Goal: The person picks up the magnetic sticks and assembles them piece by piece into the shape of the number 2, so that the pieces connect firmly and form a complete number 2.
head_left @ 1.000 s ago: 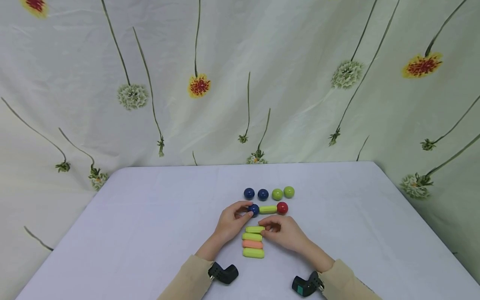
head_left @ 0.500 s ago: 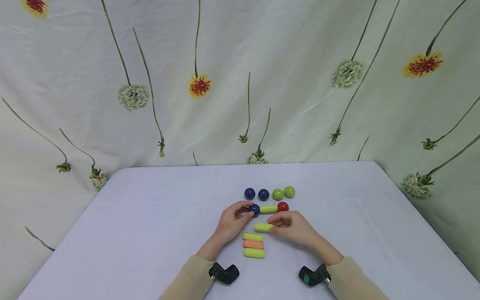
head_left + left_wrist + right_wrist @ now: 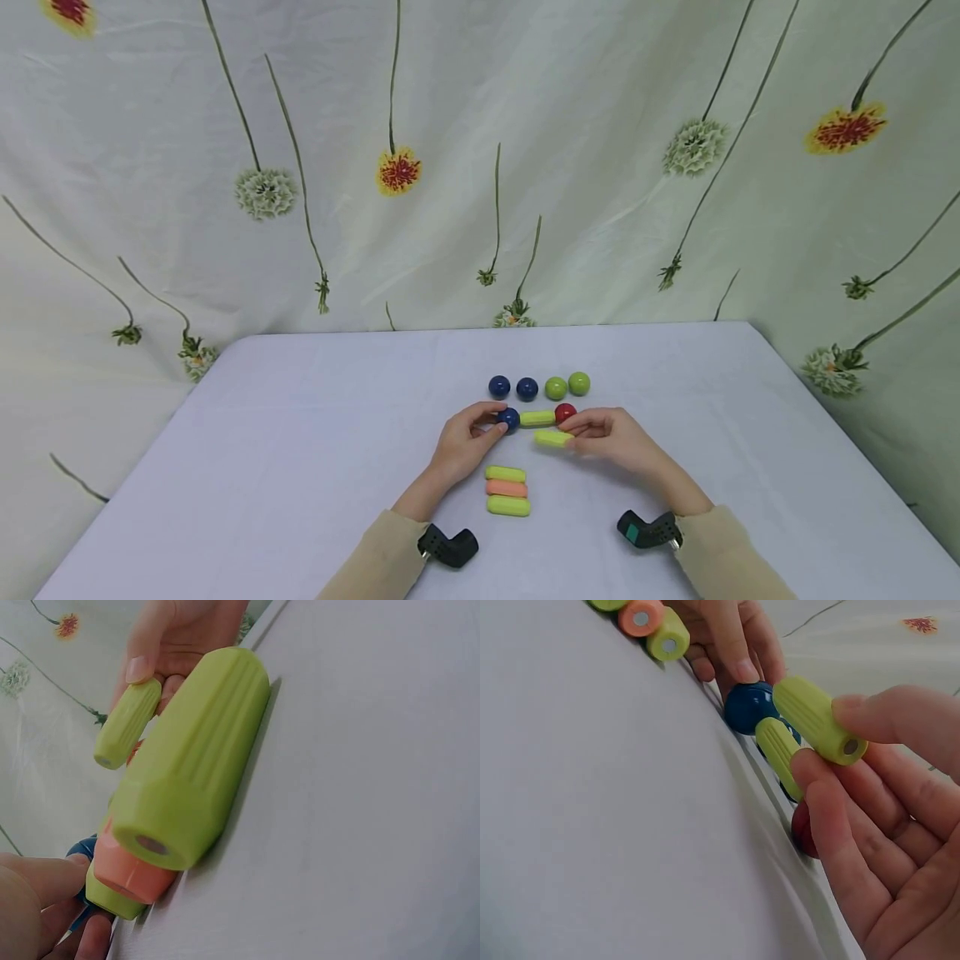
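My left hand [image 3: 462, 443] pinches a blue ball [image 3: 508, 420] between thumb and fingers. A yellow-green magnetic stick [image 3: 537, 418] runs from that ball to a red ball [image 3: 564, 412], forming a short row on the table. My right hand [image 3: 618, 440] holds a second yellow-green magnetic stick [image 3: 810, 712] by one end, just in front of the row; a round metal disc shows in its end in the right wrist view. From the left wrist view, this held stick [image 3: 127, 724] appears raised off the table. The right fingers partly cover the red ball.
Two dark blue balls [image 3: 527, 389] and two green balls [image 3: 556, 388] stand in a line behind the row. Nearer me lie two yellow-green sticks [image 3: 508, 506] with an orange stick [image 3: 507, 489] between them. A white cloth covers the table [image 3: 337, 467].
My right hand has taken the farthest yellow-green magnetic stick off the group of sticks and carried it right and away from me, towards the red ball. My left hand has stayed on the blue ball.
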`<state>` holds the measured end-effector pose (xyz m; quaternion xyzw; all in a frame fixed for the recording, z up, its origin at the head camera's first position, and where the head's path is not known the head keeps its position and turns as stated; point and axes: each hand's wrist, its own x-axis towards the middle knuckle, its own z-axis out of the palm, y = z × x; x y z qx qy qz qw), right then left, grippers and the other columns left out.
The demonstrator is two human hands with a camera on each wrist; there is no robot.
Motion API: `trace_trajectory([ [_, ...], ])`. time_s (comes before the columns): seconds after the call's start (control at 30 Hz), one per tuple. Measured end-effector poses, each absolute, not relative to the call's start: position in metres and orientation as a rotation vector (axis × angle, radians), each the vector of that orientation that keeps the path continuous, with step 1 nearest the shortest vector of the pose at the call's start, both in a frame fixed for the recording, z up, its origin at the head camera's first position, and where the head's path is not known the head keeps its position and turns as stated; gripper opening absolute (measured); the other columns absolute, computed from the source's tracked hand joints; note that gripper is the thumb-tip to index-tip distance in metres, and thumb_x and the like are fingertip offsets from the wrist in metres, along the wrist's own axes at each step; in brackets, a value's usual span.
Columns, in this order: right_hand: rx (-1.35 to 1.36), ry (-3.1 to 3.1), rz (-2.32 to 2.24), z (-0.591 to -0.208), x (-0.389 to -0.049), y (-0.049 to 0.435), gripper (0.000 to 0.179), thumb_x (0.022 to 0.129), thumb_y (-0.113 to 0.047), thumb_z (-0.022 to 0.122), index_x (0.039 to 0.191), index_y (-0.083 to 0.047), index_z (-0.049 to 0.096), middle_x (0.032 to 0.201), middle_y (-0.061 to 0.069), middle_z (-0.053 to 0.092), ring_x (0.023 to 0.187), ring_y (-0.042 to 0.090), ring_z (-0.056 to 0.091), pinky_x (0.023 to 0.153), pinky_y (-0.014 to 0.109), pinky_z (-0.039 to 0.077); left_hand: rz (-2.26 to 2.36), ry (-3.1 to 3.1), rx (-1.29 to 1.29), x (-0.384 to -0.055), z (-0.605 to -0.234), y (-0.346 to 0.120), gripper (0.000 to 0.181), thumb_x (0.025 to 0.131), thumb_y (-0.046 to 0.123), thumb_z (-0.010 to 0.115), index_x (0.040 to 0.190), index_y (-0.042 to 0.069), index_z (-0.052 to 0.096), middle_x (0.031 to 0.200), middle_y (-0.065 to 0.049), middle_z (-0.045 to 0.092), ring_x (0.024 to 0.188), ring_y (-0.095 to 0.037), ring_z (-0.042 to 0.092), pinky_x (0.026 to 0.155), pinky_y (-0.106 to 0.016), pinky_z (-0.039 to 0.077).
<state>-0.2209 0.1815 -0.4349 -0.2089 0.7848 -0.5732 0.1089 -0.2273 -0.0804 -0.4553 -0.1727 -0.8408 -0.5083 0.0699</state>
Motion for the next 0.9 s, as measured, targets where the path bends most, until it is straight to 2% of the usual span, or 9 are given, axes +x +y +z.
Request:
trace_trajectory([
  [0.9, -0.448, 2.385, -1.654, -0.426, -0.228, 0.225, 0.035, 0.083, -0.012, 0.07, 0.109, 0.01, 0.062, 0.092, 0.011, 0.065, 0.08, 0.015, 0.062, 0.072, 0.026, 0.052, -1.526, -2.548, -0.505, -0.227, -0.454, -0.081, 0.027, 0.088, 0.014, 0.066, 0.114, 0.012, 0.066, 0.11, -0.003, 0.065, 0.099, -0.018, 0.06, 0.072, -0.024, 0.047],
])
